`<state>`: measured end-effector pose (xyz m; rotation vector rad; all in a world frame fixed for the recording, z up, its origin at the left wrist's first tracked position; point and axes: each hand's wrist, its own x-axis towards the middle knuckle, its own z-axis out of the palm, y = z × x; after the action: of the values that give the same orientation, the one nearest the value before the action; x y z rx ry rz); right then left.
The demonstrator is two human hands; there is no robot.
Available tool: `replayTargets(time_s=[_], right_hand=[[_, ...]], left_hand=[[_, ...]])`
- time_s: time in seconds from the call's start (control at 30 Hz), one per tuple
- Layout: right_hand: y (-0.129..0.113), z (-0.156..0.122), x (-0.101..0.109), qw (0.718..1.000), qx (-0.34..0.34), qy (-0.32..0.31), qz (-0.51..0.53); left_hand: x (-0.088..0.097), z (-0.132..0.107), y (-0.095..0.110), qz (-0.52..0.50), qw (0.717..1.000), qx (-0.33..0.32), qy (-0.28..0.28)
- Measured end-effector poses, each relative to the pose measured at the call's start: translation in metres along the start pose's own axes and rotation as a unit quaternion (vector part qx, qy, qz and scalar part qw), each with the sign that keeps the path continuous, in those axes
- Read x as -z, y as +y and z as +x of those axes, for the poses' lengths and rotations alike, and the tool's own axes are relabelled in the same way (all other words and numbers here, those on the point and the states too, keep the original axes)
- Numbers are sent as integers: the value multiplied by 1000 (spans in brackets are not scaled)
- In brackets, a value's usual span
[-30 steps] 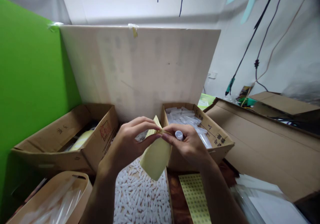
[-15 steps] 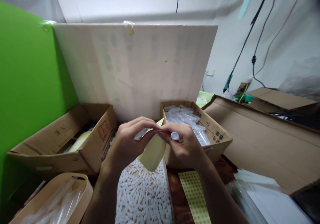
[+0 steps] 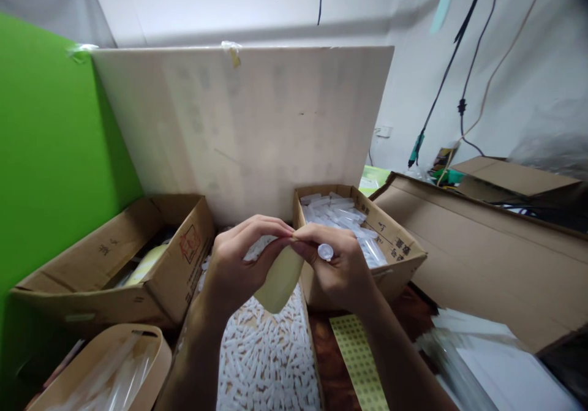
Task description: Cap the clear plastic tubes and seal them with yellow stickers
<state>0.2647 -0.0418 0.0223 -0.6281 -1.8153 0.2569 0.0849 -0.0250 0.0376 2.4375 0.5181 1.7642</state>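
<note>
Head view: the left hand and the right hand meet fingertip to fingertip at centre. Both grips are closed, thumb against fingers, pinching the upper part of a yellow sheet; the contact point itself is largely covered by the fingers. The sheet hangs below the fingertips, bowed, above a spread of small white pieces. The right hand also holds a clear tube, its round end projecting between thumb and forefinger; the remainder is hidden. Behind the right hand stands an open cardboard box containing clear tubes. To the left is a second cardboard box, a yellow item partly visible inside. Nearer, at lower left, a tan bin contains clear plastic pieces. A yellow sticker sheet, marked with rows of dots, lies on the dark red-brown worktop, partly covered by the right forearm.
</note>
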Motion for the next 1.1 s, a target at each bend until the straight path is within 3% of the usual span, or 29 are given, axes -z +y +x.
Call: replayTargets(time_s=[0.6, 0.87, 1.1], right_hand=[[0, 0, 0, 1000, -1, 22, 8], [0, -1, -4, 1000, -2, 16, 20], [1, -2, -4, 1000, -3, -9, 17]], left_hand=[[-11, -4, -2, -18, 999, 6, 29], [-3, -4, -5, -64, 997, 40, 0], [3, -1, -3, -23, 999, 34, -28]])
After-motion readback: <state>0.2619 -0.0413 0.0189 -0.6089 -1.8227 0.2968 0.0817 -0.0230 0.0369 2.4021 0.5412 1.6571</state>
